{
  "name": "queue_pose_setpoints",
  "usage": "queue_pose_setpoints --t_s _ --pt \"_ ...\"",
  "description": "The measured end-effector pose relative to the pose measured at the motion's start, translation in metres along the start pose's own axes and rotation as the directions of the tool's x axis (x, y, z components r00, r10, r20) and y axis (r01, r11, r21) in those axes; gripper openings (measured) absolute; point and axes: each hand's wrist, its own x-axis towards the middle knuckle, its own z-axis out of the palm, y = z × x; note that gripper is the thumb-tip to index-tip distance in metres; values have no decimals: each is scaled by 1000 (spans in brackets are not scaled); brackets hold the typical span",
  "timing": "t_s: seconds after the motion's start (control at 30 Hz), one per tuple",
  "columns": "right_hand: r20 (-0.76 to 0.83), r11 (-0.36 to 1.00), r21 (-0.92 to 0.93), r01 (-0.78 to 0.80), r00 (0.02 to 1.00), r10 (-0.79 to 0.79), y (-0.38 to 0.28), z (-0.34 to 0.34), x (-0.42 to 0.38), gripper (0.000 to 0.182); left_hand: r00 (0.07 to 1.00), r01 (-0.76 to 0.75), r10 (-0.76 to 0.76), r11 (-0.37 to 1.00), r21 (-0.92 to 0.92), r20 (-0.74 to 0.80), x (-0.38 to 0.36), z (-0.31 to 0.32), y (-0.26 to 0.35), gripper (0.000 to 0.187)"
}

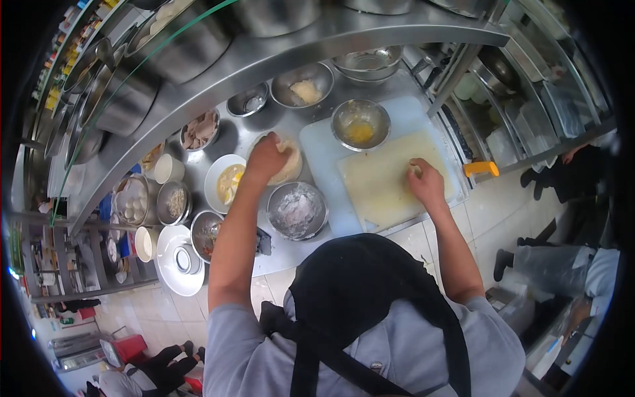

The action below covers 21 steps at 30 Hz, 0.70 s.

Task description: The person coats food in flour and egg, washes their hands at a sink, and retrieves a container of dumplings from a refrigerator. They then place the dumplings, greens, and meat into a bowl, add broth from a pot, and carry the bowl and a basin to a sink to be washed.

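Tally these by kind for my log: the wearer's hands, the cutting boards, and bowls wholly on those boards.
Hands: 2 (left hand, right hand)
Cutting boards: 2 (blue board, yellowish board)
Bowls: 1 (metal bowl)
Total: 5

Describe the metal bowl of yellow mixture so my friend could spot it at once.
On the steel worktop lies a pale blue cutting board. Toward its far edge, beyond and left of the person's right hand, sits a round steel bowl. Unlike its neighbours, it stands on the board, with yellow mixture inside.
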Motion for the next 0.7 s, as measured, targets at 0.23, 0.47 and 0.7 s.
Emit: queue_pose_setpoints --t_s 0.23,0.47,0.7 --pt "-30 999 -24 31 999 -32 1 2 1 27 999 -37 43 983 178 -28 11 27 -14 53" --pt "-51 998 -16 56 997 -57 3 5 0 25 999 23 -27 995 102 34 13 -44 -17 50" --pt "-61 998 -37 53 997 -55 5 8 -2 24 917 102 -244 908 406 315 8 16 -13 74"
